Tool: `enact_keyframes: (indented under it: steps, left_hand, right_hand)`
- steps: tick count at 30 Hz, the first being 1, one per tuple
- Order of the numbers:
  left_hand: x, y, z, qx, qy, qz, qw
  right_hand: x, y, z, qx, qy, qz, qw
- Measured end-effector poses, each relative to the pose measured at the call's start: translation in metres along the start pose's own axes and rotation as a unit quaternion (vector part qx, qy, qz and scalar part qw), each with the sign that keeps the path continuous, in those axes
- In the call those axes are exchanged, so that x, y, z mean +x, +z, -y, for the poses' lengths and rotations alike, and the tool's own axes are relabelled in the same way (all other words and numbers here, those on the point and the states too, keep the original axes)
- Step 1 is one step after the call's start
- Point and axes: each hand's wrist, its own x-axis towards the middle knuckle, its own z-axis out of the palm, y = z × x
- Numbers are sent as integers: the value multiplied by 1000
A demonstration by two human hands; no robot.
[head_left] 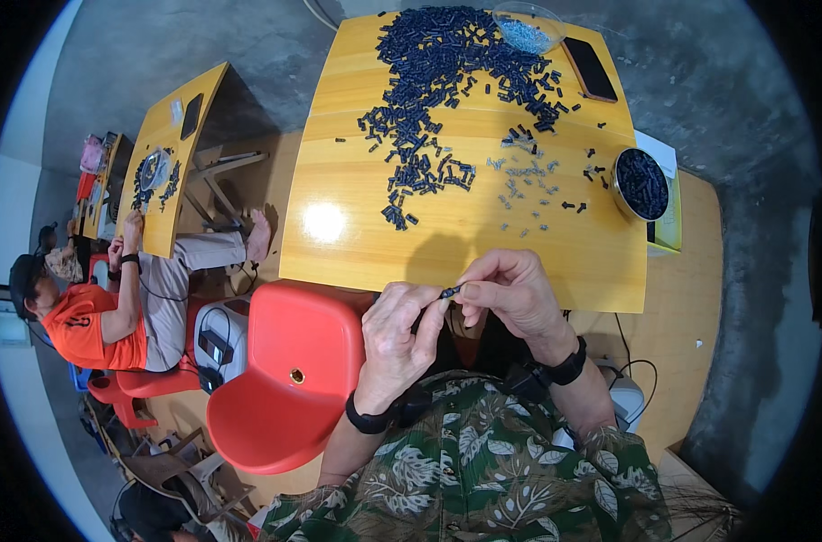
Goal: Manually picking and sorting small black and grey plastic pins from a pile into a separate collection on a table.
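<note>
Just off the table's near edge, a small black cylindrical plastic piece (449, 293) sits between the fingertips of both hands. My left hand (397, 330) pinches its one end with thumb and forefinger. The thumb and forefinger of my right hand (512, 294) close on the other end; what else may be in that pinch is hidden. Beyond them, many like black pieces (429, 90) lie heaped on the yellow wooden table (339, 199). Small clear or silvery parts (519, 181) are scattered to the right of the heap.
At the table's right edge stands a round metal bowl (641, 185) filled with black pieces. A clear bowl (526, 32) of bluish bits and a dark phone (590, 70) lie at the back. A red plastic chair (284, 370) is on my left; another person (95, 312) sits farther left at another table.
</note>
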Motion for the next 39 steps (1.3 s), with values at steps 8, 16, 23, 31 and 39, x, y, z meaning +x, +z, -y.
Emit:
enact_keyframes:
  steps: [8,16,23,31,39]
  left_hand:
    - [1,-2,0,24,14,5,1000]
    - [6,-1,2,88,101,12,991]
    - [7,-5,-5,71,57,14,996]
    - [5,-4,-5,61,27,-17,998]
    - [1,-8,-2,84,48,-45,994]
  right_hand:
    - [-1,2,-1,-44,-16,-7,999]
    - [2,2,-3,-85,-6,-4,996]
    - [10,-10,-2,44,89,42,994]
    - [19,-16,-15,165,120,103,974]
    - [25,-13,-15,115,118,116,980]
